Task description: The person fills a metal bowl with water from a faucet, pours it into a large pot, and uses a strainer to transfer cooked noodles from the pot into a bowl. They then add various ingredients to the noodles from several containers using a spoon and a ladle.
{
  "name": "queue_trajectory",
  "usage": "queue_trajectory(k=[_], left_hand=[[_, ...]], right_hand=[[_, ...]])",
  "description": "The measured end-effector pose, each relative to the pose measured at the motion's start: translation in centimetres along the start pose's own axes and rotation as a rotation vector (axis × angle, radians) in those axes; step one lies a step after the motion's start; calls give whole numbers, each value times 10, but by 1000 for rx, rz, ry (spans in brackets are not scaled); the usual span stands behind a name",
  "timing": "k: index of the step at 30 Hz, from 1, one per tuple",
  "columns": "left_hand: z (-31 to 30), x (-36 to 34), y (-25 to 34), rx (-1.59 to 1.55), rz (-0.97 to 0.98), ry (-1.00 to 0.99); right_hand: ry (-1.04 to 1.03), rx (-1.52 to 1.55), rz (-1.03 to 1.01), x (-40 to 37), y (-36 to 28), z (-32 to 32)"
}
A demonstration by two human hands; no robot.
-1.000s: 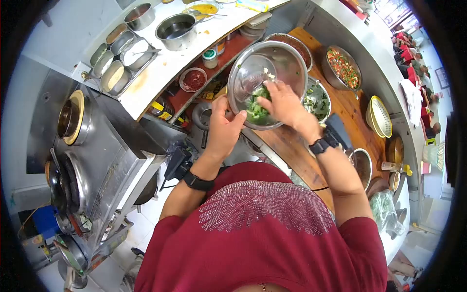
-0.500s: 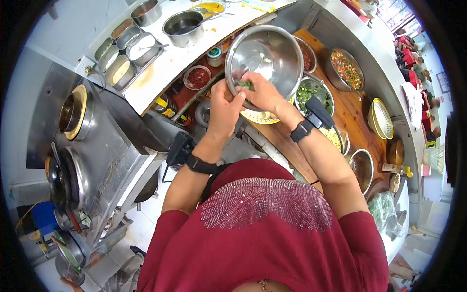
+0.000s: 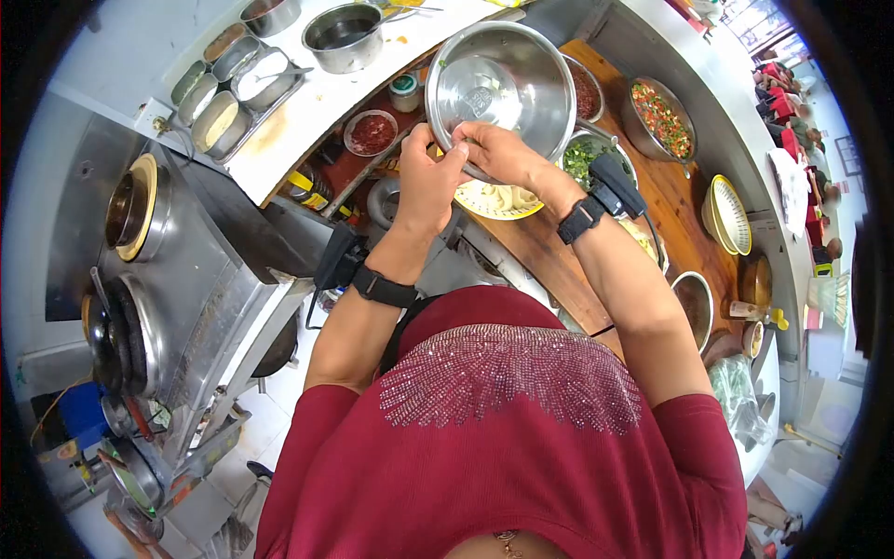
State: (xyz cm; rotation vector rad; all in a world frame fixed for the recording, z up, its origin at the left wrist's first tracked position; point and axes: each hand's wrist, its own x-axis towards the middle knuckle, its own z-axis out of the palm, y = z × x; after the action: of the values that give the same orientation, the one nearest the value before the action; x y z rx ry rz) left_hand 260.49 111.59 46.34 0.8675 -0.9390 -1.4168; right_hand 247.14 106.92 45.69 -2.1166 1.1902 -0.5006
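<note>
A large steel bowl is tilted above the counter, with a small green bit on its inner wall. At its near edge my left hand has its fingers closed, thumb tip toward the other hand. My right hand lies over the near rim, fingers closed and meeting the left fingertips. What the fingers hold there is hidden. Just below the bowl is a yellow-rimmed basket with pale pieces. Chopped greens sit in a bowl beside my right wrist.
On the wooden counter stand a bowl of chopped red and green peppers and a yellow-rimmed basket. A dark-liquid pot and seasoning tins are on the white shelf. A stove with pans is left. People sit far right.
The green leaves seen at my right fingers are out of sight. My hands have drawn together at the rim, and the bowl has shifted slightly up and left in view.
</note>
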Motion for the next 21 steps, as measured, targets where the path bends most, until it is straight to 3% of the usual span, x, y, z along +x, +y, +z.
queue_trajectory(k=[18, 21], left_hand=[[4, -4, -5, -68, -36, -20], [-1, 4, -4, -5, -33, 2]], right_hand=[[-44, -37, 27, -7, 7, 5], [32, 10, -109, -7, 14, 5]])
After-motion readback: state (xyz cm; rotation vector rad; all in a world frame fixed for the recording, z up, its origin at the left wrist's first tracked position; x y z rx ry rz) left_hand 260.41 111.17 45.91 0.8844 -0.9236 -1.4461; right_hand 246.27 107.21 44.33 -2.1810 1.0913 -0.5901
